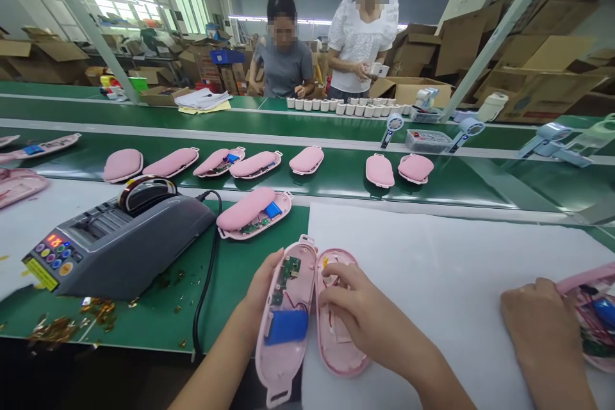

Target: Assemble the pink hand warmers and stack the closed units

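Observation:
My left hand (263, 278) grips the left edge of an open pink plastic shell half (283, 355), tilted toward me. Inside it sit a green circuit board (289, 269) and a blue battery pack (287, 327), with thin wires running between. Right beside it lies the other pink shell half (341, 359), hollow side up, on the white sheet. My right hand (358, 307) reaches into this half with fingers curled down near red and white wires and a small yellow piece (325, 262). Its fingertips and thumb are partly hidden, so what they pinch is unclear.
A grey tape dispenser (139, 246) with a black cable stands left, tape scraps in front. Behind my hands lies a half-open pink case (250, 211); several more line the green conveyor (336, 173). At right, a co-worker's hand (542, 327) holds another case. Two people stand opposite.

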Motion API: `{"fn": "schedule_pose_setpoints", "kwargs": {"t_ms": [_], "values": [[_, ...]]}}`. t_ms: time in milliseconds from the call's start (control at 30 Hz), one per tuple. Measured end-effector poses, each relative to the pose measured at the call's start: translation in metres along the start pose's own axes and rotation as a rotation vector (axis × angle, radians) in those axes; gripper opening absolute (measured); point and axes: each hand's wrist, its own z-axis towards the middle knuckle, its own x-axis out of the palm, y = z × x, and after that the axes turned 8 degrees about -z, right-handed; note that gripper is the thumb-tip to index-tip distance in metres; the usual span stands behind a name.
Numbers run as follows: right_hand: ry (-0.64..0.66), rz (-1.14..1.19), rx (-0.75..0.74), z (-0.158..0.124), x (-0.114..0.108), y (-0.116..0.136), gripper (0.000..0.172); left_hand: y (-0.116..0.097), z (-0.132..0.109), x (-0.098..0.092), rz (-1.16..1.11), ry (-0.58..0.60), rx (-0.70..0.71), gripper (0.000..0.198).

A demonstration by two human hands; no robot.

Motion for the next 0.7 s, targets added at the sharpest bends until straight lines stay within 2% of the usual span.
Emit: {"fn": "schedule_pose_setpoints", "kwargs": {"t_ms": [100,167,233,333,433,567,700], "values": [[0.105,-0.042,0.009,-0.01,-0.004,0.001,0.052,-0.001,0.005,-0.001,-0.04,0.004,-0.004,0.05],[0.138,-0.055,-0.001,-0.016,0.002,-0.002,0.057,-0.001,0.008,-0.002,-0.064,0.004,-0.043,0.053],[0.091,-0.079,-0.03,-0.02,0.013,-0.006,0.049,0.0,0.011,-0.004,-0.097,0.01,-0.087,0.056],[-0.11,-0.094,-0.111,-0.02,0.027,-0.014,0.032,0.001,0.014,-0.009,-0.104,-0.016,-0.08,0.055],[-0.28,-0.037,-0.195,-0.018,0.029,-0.017,0.034,0.0,0.013,-0.012,-0.063,-0.143,0.017,0.048],[-0.265,0.067,-0.209,-0.013,0.02,-0.016,0.035,-0.002,0.01,-0.013,-0.027,-0.29,0.077,0.039],[-0.259,0.179,-0.007,-0.004,0.018,-0.014,0.024,-0.001,0.011,-0.014,-0.011,-0.323,0.079,0.034]]}}
